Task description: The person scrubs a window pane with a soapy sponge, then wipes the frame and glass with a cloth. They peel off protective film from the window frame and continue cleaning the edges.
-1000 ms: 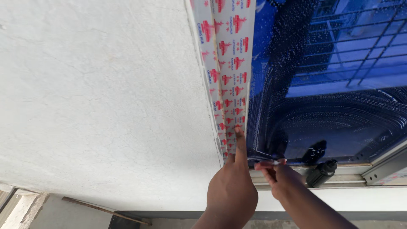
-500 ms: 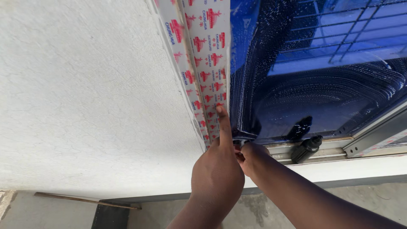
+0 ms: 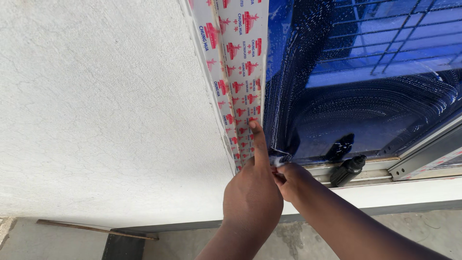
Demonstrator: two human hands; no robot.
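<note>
My left hand (image 3: pixel 252 197) rests against the window frame (image 3: pixel 236 72), which is wrapped in white protective film with red print. Its index finger points up along the frame's inner edge. My right hand (image 3: pixel 290 179) is just right of it at the bottom corner of the blue glass pane (image 3: pixel 361 82), pinching a small whitish, crumpled piece against the wet, soapy glass. Part of the right hand is hidden behind the left. What the small piece is I cannot tell.
A small black bottle-like object (image 3: pixel 347 170) lies on the metal sill track (image 3: pixel 423 159) right of my hands. A rough white plastered wall (image 3: pixel 106 106) fills the left. A thin wooden stick (image 3: pixel 96 229) lies on the concrete floor (image 3: pixel 308 238) below.
The view has shifted, so the frame and glass sit further left and lower than a second ago. Both hands stay at the pane's bottom corner, the left index finger still pointing up the frame.
</note>
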